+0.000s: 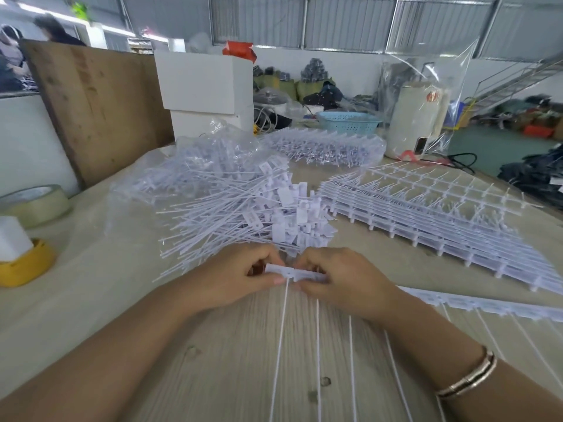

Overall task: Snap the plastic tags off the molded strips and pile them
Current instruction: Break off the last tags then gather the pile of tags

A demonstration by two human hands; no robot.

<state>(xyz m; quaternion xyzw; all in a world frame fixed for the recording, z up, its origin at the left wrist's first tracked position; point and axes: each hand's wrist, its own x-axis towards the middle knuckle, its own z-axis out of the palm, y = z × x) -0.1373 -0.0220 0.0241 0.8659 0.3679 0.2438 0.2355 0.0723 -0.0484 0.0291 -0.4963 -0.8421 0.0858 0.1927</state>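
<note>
- The molded strip (307, 275) is held just above the near middle of the table (231, 360), its long axis running left to right, with the rest of it trailing off to the right at the near edge.
- The end tag (275, 268) at the strip's left tip is pinched between the curled fingers and thumb of the left hand (240, 277); the next section is gripped in the same way by the right hand (338, 280).
- The two grips are set just beside each other, with only the joint between them; the snap is judged to turn on bending at that joint, across the strip's length.
- The thin white tails (281, 336) hang from the strip toward the near edge, so they run across the strip's axis.
- The pile of loose tags (262, 208) lies just beyond the hands, slightly to the left, so it is judged nearer to the left hand.
- A stack of unbroken strips (426, 214) is laid to the far right, well clear of the hands.
- Two clear bags of tags (323, 146) lie farther back; a tape roll (36, 205) rests at the left edge.
- Nothing is seen between the hands and the pile.
</note>
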